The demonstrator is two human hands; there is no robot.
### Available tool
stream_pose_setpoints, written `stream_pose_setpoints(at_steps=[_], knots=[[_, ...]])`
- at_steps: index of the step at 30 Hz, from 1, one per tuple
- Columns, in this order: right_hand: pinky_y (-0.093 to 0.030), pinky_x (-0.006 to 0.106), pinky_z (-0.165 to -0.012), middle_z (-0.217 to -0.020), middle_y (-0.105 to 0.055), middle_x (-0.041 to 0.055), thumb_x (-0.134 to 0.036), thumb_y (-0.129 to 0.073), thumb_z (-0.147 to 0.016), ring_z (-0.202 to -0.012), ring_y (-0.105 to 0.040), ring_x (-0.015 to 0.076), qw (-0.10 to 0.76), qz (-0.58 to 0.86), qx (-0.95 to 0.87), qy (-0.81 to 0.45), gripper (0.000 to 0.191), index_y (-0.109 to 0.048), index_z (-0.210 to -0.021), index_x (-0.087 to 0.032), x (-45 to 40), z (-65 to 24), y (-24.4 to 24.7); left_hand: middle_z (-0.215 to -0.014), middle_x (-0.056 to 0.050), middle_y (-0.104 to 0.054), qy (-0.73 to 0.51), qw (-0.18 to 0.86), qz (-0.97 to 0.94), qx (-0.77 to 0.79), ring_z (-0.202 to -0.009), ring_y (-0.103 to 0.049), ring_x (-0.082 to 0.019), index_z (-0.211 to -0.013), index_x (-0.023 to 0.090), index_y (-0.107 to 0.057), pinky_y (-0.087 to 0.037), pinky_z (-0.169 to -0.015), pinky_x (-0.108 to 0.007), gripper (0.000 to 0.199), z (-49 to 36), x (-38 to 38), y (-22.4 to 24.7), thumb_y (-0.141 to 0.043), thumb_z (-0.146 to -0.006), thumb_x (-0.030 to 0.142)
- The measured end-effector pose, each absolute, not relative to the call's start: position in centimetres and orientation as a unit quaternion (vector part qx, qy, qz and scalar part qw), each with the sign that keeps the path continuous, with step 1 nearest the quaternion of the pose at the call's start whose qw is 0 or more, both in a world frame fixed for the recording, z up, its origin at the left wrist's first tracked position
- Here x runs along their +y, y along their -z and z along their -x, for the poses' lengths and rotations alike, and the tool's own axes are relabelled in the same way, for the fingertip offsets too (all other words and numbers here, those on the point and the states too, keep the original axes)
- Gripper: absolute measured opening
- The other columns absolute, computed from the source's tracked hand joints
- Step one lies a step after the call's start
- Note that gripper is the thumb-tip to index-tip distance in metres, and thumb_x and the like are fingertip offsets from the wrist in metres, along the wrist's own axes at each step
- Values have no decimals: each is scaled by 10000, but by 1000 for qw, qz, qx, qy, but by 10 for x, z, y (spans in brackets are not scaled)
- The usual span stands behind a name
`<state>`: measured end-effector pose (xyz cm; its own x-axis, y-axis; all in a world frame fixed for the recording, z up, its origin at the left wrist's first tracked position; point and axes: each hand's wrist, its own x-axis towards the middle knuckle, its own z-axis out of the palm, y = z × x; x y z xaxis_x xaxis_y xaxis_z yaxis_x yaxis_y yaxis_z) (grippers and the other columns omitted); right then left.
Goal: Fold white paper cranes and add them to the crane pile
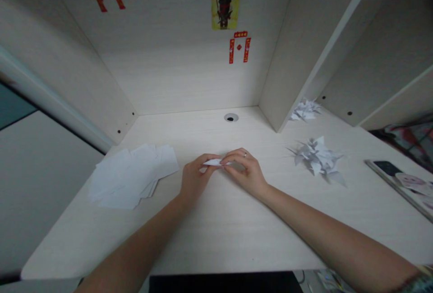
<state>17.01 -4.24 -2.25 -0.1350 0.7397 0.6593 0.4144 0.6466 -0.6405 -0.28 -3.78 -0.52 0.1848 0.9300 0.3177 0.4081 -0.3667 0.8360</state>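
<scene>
Between my two hands, above the middle of the desk, is a small folded piece of white paper (213, 162). My left hand (198, 173) pinches its left part between thumb and fingers. From the other side, my right hand (246, 169) grips the right end with thumb and fingertips; a ring shows on one finger. The fingers partly cover the paper, so its full shape is hidden. A spread stack of white paper sheets (125, 176) lies left of my left hand. To the right of my right hand sits a pile of pointed folded paper pieces (318, 157).
Another heap of folded paper (306, 109) lies farther back, beside the upright divider panel (287, 58). A phone (387, 168) rests on a flat grey object at the right. A round cable hole (231, 117) is near the back wall, which carries red and yellow stickers.
</scene>
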Motion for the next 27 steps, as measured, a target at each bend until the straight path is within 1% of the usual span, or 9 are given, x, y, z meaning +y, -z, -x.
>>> stream_pose_setpoints(at_steps=[4, 12, 16, 19, 23, 27], knots=[[-479, 362, -770, -823, -678, 31, -248, -640, -813, -823, -609, 186, 527, 387, -741, -153, 41, -668, -844, -248, -42, -171, 23, -940, 28, -731, -420, 292, -718, 471, -906, -675, -170, -924, 280, -695, -533, -796, -273, 152, 3, -38, 5, -632, -786, 289], [-467, 367, -789, -816, -687, 29, -276, -635, -820, -825, -604, 189, 530, 403, -735, -131, 51, -677, -820, -247, -42, -174, 19, -938, 42, -734, -398, 216, -729, 514, -888, -674, -172, -925, 298, -702, -487, -813, -265, 177, 1, -40, -3, -660, -770, 373], [-466, 386, -805, -861, -712, 29, -319, -647, -809, -832, -616, 202, 522, 421, -730, -131, 110, -676, -896, -258, -43, -174, 18, -959, 27, -733, -406, 213, -740, 491, -918, -667, -176, -931, 288, -711, -480, -866, -278, 198, 0, -40, -5, -655, -771, 391], [-474, 383, -803, -875, -719, 26, -314, -652, -805, -847, -620, 204, 521, 424, -729, -129, 131, -682, -923, -265, -42, -175, 20, -968, 2, -731, -426, 196, -748, 470, -931, -665, -179, -942, 267, -712, -483, -887, -297, 206, -1, -40, -6, -658, -774, 373], [-487, 378, -801, -860, -727, 15, -289, -665, -793, -833, -634, 200, 521, 417, -732, -135, 102, -696, -889, -272, -42, -175, 22, -977, -16, -727, -447, 183, -769, 418, -951, -660, -177, -937, 252, -705, -483, -901, -307, 183, -1, -40, -7, -655, -784, 339], [-492, 370, -796, -851, -733, 9, -312, -670, -790, -818, -655, 195, 515, 435, -723, -151, 92, -702, -867, -274, -44, -174, 20, -973, -20, -721, -453, 180, -774, 404, -965, -649, -174, -924, 244, -697, -477, -909, -313, 167, -1, -40, -8, -653, -787, 329]])
